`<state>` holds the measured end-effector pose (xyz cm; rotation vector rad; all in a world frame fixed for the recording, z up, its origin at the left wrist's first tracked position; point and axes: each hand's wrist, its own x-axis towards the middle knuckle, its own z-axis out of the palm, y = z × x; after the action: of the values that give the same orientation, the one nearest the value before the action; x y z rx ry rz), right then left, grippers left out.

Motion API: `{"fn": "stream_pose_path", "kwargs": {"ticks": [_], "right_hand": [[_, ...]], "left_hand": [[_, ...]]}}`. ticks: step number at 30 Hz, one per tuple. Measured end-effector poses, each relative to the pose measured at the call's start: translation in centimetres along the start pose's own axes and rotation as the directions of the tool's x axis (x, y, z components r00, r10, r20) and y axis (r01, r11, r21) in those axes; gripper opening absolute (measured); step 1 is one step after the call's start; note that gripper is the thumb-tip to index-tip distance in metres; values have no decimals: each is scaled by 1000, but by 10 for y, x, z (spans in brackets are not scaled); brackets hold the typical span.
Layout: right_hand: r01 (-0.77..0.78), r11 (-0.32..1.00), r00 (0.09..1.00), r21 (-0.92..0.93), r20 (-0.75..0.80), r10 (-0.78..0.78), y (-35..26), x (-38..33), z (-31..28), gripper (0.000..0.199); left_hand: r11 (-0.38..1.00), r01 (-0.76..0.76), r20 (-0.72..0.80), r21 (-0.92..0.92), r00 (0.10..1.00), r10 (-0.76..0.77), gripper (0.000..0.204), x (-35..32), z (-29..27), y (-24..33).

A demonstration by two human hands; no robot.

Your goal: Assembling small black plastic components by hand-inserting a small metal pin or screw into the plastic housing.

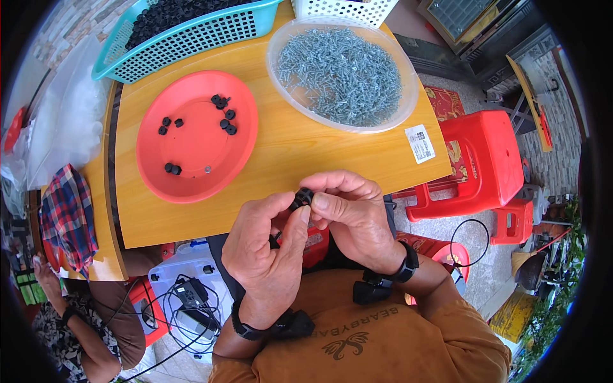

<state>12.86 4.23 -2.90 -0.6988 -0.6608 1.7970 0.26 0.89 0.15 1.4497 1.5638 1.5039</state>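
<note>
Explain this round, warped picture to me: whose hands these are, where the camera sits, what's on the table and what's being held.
There is no machine here. One wide fisheye camera worn on a person's head looks down, so edges bend. The left hand and right hand meet over the near edge of the wooden table, pinching a small black part between their fingertips. On the table lie a red plate with a few similar black parts, a clear bowl of silver screws, and a teal basket of black parts. Another person's arm shows at lower left.
</note>
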Motion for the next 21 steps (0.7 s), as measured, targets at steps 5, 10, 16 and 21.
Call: {"fn": "stream_pose_path", "kwargs": {"ticks": [5, 10, 16, 21], "right_hand": [[103, 981, 994, -162, -28, -109, 1, -3, 3, 21], [321, 887, 946, -331, 64, -319, 6, -6, 4, 21], [391, 822, 918, -414, 118, -378, 0, -11, 6, 21], [451, 781, 890, -432, 151, -430, 1, -9, 3, 23]], "left_hand": [[997, 20, 22, -80, 1000, -19, 22, 1, -1, -7], [982, -4, 15, -187, 1000, 7, 20, -2, -1, -17], [984, -55, 15, -171, 998, 59, 23, -2, 0, -12], [986, -167, 22, -22, 986, 168, 18, -3, 1, -9]]}}
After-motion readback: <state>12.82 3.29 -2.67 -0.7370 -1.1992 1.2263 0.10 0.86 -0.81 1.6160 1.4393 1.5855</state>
